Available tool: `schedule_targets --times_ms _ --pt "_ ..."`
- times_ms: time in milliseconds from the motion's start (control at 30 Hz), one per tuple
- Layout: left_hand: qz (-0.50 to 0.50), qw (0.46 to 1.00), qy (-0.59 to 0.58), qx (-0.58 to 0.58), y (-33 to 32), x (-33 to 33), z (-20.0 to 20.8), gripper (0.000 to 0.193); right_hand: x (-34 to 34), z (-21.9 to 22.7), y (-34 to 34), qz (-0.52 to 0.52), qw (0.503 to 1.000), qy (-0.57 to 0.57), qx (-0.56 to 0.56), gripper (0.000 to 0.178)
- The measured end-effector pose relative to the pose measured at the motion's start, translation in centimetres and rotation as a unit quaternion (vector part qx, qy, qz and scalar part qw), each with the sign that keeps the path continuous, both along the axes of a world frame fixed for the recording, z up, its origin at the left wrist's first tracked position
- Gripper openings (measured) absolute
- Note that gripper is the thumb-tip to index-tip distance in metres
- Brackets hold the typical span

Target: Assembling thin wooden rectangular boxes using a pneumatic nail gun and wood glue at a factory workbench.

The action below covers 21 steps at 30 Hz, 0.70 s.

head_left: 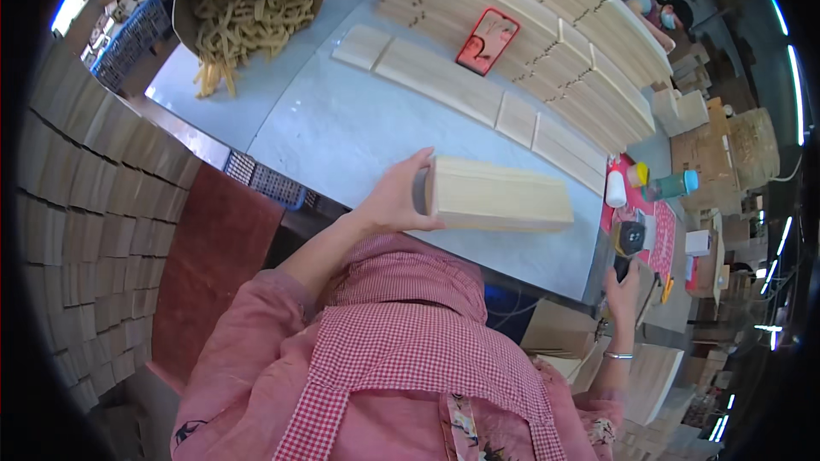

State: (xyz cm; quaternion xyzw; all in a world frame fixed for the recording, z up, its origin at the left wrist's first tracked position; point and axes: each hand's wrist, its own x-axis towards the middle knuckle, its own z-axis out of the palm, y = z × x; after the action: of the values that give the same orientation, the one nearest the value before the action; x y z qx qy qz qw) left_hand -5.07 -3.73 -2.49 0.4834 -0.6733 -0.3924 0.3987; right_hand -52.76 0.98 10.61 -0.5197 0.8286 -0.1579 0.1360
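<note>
A pale wooden block (500, 196), apparently a stack of thin boards, lies lengthwise on the table in front of me. My left hand (397, 196) grips its left end, fingers on the far side and thumb on the near side. Off at the table's right end, my right hand (622, 286) is closed around the dark handle of a black handheld tool with yellow parts (630, 239). What kind of tool it is, I cannot tell. Beyond the block, a row of flat wooden boards (440, 81) runs across the table.
Tall rows of stacked boards (512, 17) line the table's far side, with a red-framed phone (488, 41) leaning there. A container of yellowish strips (252, 4) lies tipped at far left. A white bottle (615, 189) and a teal bottle (670, 186) stand right. Someone sits at far right.
</note>
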Motion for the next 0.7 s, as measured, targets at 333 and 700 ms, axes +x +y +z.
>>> schedule_targets --times_ms 333,700 --pt "0.043 0.874 0.172 0.452 -0.4 11.5 5.0 0.079 -12.9 -10.2 0.1 -0.034 0.961 0.255 0.106 0.066" --pt "0.166 0.897 0.062 0.406 -2.1 12.8 4.4 0.062 -3.3 -6.9 -5.8 0.129 0.961 0.240 -0.050 0.059"
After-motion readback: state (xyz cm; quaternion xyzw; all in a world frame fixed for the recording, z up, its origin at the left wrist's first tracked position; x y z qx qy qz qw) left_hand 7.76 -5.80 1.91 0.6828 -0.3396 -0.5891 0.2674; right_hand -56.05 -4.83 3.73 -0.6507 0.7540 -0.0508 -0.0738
